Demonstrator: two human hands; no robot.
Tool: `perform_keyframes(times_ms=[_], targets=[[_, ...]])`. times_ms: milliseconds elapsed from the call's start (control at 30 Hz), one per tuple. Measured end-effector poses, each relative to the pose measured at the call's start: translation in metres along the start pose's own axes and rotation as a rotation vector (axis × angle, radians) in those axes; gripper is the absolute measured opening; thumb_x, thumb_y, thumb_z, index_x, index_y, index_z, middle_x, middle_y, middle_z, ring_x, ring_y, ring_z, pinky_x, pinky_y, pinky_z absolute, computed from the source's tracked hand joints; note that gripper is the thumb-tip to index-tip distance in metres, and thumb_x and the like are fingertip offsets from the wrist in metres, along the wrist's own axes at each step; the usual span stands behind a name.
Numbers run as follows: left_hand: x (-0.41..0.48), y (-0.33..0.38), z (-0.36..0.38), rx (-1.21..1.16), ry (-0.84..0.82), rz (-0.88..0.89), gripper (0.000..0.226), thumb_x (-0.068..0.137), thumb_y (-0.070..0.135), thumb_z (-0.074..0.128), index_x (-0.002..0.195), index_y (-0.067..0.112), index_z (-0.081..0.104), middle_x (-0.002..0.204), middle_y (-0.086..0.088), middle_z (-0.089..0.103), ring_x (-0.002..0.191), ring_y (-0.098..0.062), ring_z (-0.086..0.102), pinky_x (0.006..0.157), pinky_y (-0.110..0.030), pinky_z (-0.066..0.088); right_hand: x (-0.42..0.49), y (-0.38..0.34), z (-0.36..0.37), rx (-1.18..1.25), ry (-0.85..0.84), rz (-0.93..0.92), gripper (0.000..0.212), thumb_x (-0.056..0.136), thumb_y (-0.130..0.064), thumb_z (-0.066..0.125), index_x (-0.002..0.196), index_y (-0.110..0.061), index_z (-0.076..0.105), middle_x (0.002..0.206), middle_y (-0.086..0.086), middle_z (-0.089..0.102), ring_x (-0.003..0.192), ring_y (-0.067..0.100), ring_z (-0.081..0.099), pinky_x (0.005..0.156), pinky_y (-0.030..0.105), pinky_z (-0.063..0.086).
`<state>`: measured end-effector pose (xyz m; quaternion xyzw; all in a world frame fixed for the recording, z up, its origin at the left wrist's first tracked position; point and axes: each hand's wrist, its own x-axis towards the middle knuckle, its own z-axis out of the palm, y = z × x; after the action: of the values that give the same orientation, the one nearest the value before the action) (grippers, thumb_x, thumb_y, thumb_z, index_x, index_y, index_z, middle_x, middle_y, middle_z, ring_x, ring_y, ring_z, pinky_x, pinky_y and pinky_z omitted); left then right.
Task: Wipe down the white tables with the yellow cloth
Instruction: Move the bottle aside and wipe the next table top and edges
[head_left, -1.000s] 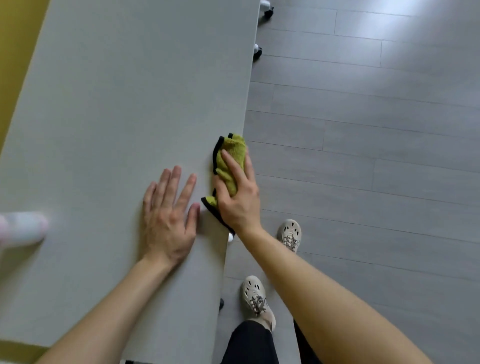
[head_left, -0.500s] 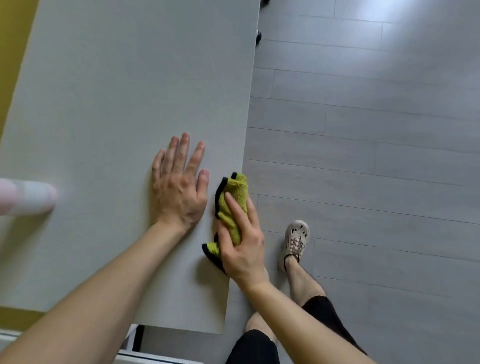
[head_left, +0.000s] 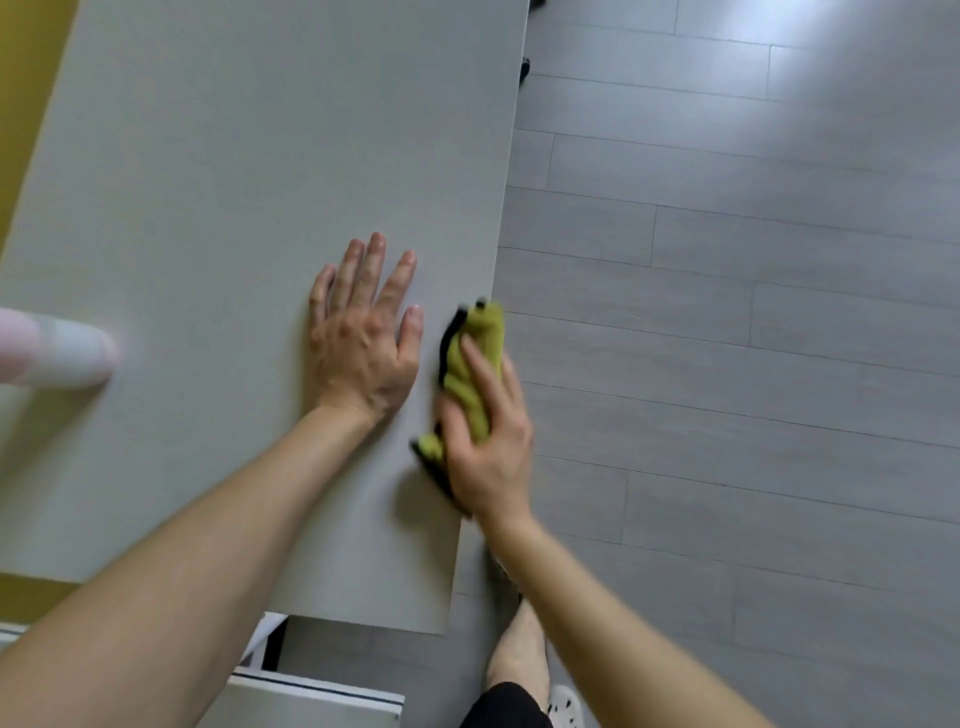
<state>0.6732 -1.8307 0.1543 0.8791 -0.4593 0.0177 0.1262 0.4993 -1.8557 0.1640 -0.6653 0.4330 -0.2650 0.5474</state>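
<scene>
Right at the long right-hand edge of the pale white rectangular tabletop (head_left: 218, 197), toward its near corner, sits the bunched yellow-green cloth with black trim (head_left: 467, 374). It lies against that edge, partly on the top and partly hanging over the side. The right hand (head_left: 491, 457) grips the cloth: the thumb is tucked against its inner side, the forefinger lies along the top, and the other fingers curl round the outside of the edge. The cloth and this hand are slightly blurred.

Just beside it, further in from the edge, the left hand (head_left: 363, 343) rests palm down on the tabletop, with its fingers straight, a little spread and holding nothing. The thumb is near the cloth but apart from it.

At the tabletop's left edge stands a blurred pink-and-white rounded object (head_left: 57, 353); what it is cannot be told. Grey plank flooring (head_left: 753, 338) lies beyond the right edge. Below the near corner a bare lower leg and a white perforated shoe (head_left: 566, 707) show.
</scene>
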Motion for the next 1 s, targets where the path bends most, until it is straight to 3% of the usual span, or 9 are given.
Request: perform_keyframes(times_ms=[133,267,433,567,600,700,767,833,1000], targets=[[0.000,0.002,-0.006,-0.032,-0.025,-0.015,0.059,0.108,0.042,0.042,0.165,0.026,0.048,0.178,-0.009,0.033,0.167,-0.028,0.026,0.135,-0.052,0.016,-0.081,0.007,-0.011,0.018,-0.083,0.063,0.064,0.094,-0.017,0.073,0.151,-0.045,0.062,0.169,-0.008,0.045,0.155,0.001,0.041,0.125,0.027,0.040],[-0.005,-0.006,-0.006,-0.112,-0.059,-0.013,0.056,0.106,0.038,0.044,0.156,0.017,0.058,0.172,-0.017,0.041,0.163,-0.035,0.033,0.136,-0.054,0.017,-0.004,-0.012,0.012,0.019,0.041,0.068,0.057,0.098,-0.020,0.075,0.150,-0.042,0.064,0.168,-0.008,0.046,0.151,0.005,0.046,0.122,0.023,0.040],[-0.078,-0.007,-0.046,-0.209,-0.239,-0.070,0.061,0.100,0.039,0.051,0.157,0.018,0.058,0.174,-0.018,0.037,0.164,-0.033,0.030,0.136,-0.046,0.019,0.048,-0.015,0.018,-0.035,0.074,0.071,0.057,0.098,-0.026,0.073,0.151,-0.042,0.062,0.165,-0.004,0.050,0.151,0.015,0.047,0.122,0.034,0.043],[-0.165,-0.026,-0.083,-0.059,-0.324,-0.147,0.074,0.094,0.065,0.050,0.162,0.037,0.048,0.179,-0.010,0.027,0.167,-0.029,0.022,0.133,-0.053,0.020,-0.058,-0.002,0.011,-0.003,0.061,0.066,0.058,0.099,-0.022,0.074,0.151,-0.043,0.063,0.166,-0.003,0.049,0.152,0.006,0.041,0.114,0.005,0.029],[-0.181,-0.032,-0.090,-0.028,-0.368,-0.180,0.078,0.093,0.073,0.051,0.165,0.043,0.042,0.182,-0.007,0.020,0.168,-0.029,0.017,0.134,-0.054,0.017,-0.095,0.004,0.006,-0.015,0.045,0.066,0.059,0.098,-0.019,0.074,0.151,-0.042,0.063,0.165,-0.003,0.050,0.151,0.003,0.042,0.113,0.003,0.029],[-0.209,-0.043,-0.096,0.023,-0.536,-0.200,0.096,0.091,0.083,0.058,0.170,0.054,0.012,0.184,0.001,-0.009,0.170,-0.025,-0.007,0.136,-0.054,0.005,-0.184,0.019,-0.014,0.013,-0.047,0.077,0.064,0.095,-0.013,0.076,0.148,-0.046,0.064,0.159,-0.013,0.054,0.144,0.001,0.053,0.118,0.020,0.042],[-0.211,-0.046,-0.094,0.041,-0.572,-0.188,0.101,0.091,0.083,0.057,0.170,0.056,0.000,0.182,0.001,-0.018,0.169,-0.025,-0.014,0.137,-0.055,0.002,-0.193,0.019,-0.017,-0.006,-0.063,0.111,0.065,0.093,-0.012,0.075,0.146,-0.049,0.066,0.150,-0.019,0.058,0.132,0.001,0.060,0.115,0.027,0.049],[-0.207,-0.045,-0.091,0.058,-0.569,-0.192,0.103,0.091,0.082,0.057,0.170,0.055,-0.003,0.182,0.000,-0.019,0.169,-0.026,-0.014,0.137,-0.056,0.002,-0.173,0.011,-0.012,-0.048,-0.013,0.154,0.062,0.092,-0.015,0.074,0.143,-0.050,0.067,0.144,-0.016,0.061,0.124,0.003,0.063,0.113,0.032,0.052],[-0.206,-0.042,-0.091,0.082,-0.587,-0.193,0.101,0.094,0.083,0.052,0.169,0.054,-0.009,0.180,0.000,-0.024,0.168,-0.027,-0.019,0.137,-0.058,0.000,-0.120,-0.004,-0.001,-0.142,0.016,0.181,0.058,0.097,-0.026,0.071,0.148,-0.051,0.062,0.149,-0.008,0.059,0.129,0.018,0.062,0.110,0.041,0.054]])
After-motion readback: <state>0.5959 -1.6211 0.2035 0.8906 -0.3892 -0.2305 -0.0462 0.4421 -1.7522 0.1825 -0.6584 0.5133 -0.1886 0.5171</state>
